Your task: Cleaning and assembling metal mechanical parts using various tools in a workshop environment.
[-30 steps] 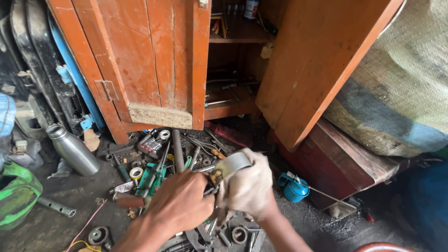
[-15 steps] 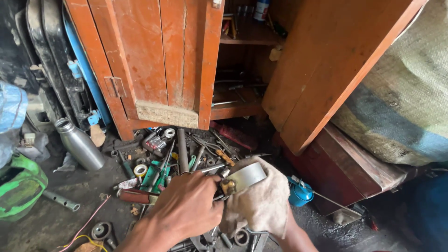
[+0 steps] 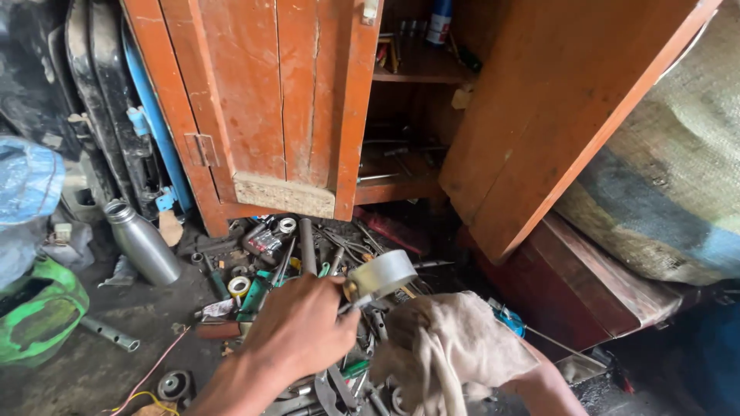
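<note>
the left hand (image 3: 297, 327) is reaching in from the near edge, its fingers curled and pinching the lower end of a metal ring (image 3: 381, 275), a broad shiny band that is sitting tilted just above the pile of tools (image 3: 308, 254) on the floor. the right hand (image 3: 455, 362) is lying just right of the ring, wrapped almost wholly in a pale, dirty rag (image 3: 443, 350); its fingers are bunched inside the cloth, and how tightly they are closing cannot be told. the rag's upper edge is coming up close under the ring, though whether the two are touching is not clear.

the pile is spreading across the dark floor in front of an orange wooden cabinet (image 3: 270, 108), with screwdrivers with green handles, sockets, a roll of tape and loose rods lying mixed together. the cabinet's left door is standing shut, while the right door (image 3: 563, 115) is hanging open, showing shelves with more tools and a small can far up. a steel bottle (image 3: 142, 243) is leaning at the left, near a green bag (image 3: 38, 316) at the left edge. a dark red box (image 3: 593, 285) is sitting on the right under a burlap sack (image 3: 671, 185).
</note>
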